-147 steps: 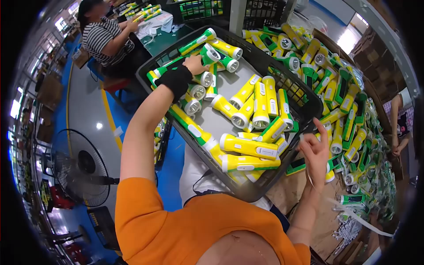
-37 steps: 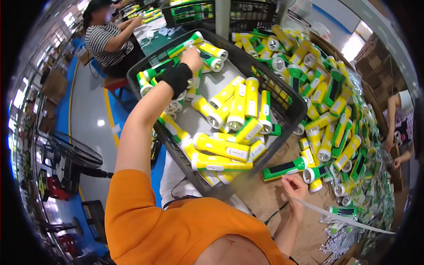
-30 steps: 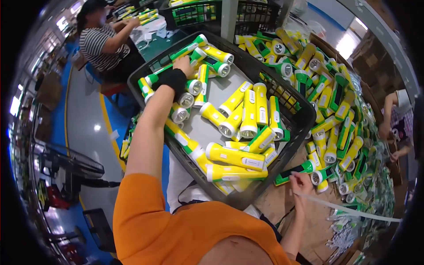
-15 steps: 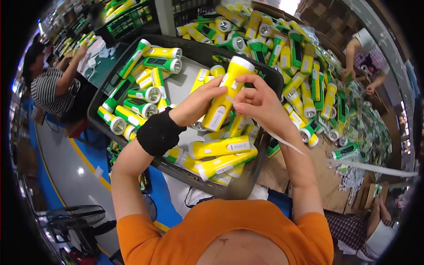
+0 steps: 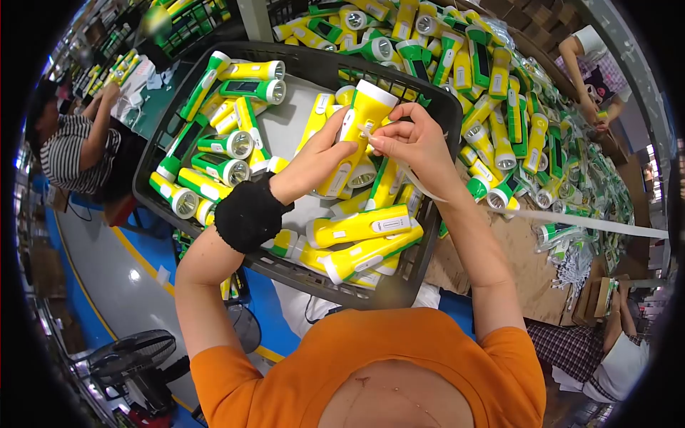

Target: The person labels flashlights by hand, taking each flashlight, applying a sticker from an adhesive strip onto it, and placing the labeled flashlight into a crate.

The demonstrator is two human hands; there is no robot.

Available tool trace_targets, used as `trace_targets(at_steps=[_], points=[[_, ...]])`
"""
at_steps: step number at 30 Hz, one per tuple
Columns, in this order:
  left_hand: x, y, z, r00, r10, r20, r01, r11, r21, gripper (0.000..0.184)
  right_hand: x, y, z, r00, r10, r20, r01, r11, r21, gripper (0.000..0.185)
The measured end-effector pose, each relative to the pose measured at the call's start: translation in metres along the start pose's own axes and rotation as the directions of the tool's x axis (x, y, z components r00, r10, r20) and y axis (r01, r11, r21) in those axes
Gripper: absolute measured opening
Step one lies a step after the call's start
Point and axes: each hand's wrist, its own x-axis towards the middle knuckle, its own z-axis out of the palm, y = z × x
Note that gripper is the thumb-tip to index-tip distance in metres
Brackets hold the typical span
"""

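While the yellow flashlight (image 5: 352,131) is wrapped by the left hand (image 5: 312,161) above the black crate (image 5: 307,64), a small white piece (image 5: 365,131) is pinched by the right hand (image 5: 417,147) close to the flashlight. It seems to be made of light, hard, smooth plastic, so it can be lifted easily but might be dropped. It is best held around the tube (image 5: 337,180), below the wide head (image 5: 372,103).

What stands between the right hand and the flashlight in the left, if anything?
Only a small white piece in the fingers of the right hand; whether it touches the flashlight, I can't tell. Nothing else visible intervenes.
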Motion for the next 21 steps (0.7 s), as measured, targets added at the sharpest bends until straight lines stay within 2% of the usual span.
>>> trace_targets(at_steps=[3, 5, 8, 11, 12, 13, 14, 16, 17, 20, 21], points=[[0.001, -0.003, 0.000, 1.000, 0.018, -0.003, -0.018, 0.999, 0.041, 0.060, 0.003, 0.003, 0.004, 1.000, 0.001, -0.021, -0.001, 1.000, 0.024, 0.035], [0.004, -0.009, 0.001, 0.993, 0.103, -0.057, -0.097, 0.991, 0.091, 0.053, 0.005, 0.004, 0.006, 0.999, 0.009, -0.042, -0.008, 0.999, 0.037, 0.035], [0.005, 0.001, 0.005, 0.989, 0.083, -0.123, -0.067, 0.990, 0.126, 0.043, 0.006, 0.006, 0.009, 0.997, 0.023, -0.068, -0.022, 1.000, 0.017, 0.036], [0.005, 0.000, 0.002, 0.982, 0.103, -0.160, -0.067, 0.974, 0.215, 0.039, 0.009, 0.009, 0.015, 0.994, -0.013, -0.108, 0.011, 1.000, -0.025, 0.034], [0.005, 0.000, 0.001, 0.982, 0.104, -0.160, -0.068, 0.974, 0.217, 0.039, 0.007, 0.007, 0.018, 0.988, -0.076, -0.132, 0.060, 0.991, -0.121, 0.033], [0.005, 0.000, 0.001, 0.987, 0.031, -0.155, -0.022, 0.998, 0.059, 0.038, 0.006, 0.006, 0.021, 0.979, -0.138, -0.151, 0.104, 0.971, -0.216, 0.032], [0.005, 0.000, 0.001, 0.990, -0.041, -0.138, 0.027, 0.995, -0.100, 0.037, 0.005, 0.008, 0.023, 0.978, -0.140, -0.152, 0.105, 0.971, -0.214, 0.032], [0.004, 0.004, 0.002, 0.992, -0.042, -0.119, 0.023, 0.987, -0.156, 0.036, 0.005, 0.012, 0.024, 0.944, -0.287, -0.166, 0.214, 0.910, -0.355, 0.030], [0.004, 0.005, 0.003, 0.994, -0.045, -0.101, 0.023, 0.976, -0.217, 0.036, 0.004, 0.011, 0.023, 0.943, -0.288, -0.169, 0.215, 0.910, -0.353, 0.030], [0.003, 0.004, 0.011, 0.995, 0.003, -0.096, -0.017, 0.988, -0.151, 0.036, 0.001, 0.009, 0.023, 0.935, -0.315, -0.162, 0.245, 0.906, -0.346, 0.027], [0.003, 0.003, 0.011, 0.995, 0.003, -0.095, -0.017, 0.988, -0.151, 0.036, 0.000, 0.007, 0.023, 0.918, -0.359, -0.169, 0.253, 0.858, -0.447, 0.026]])
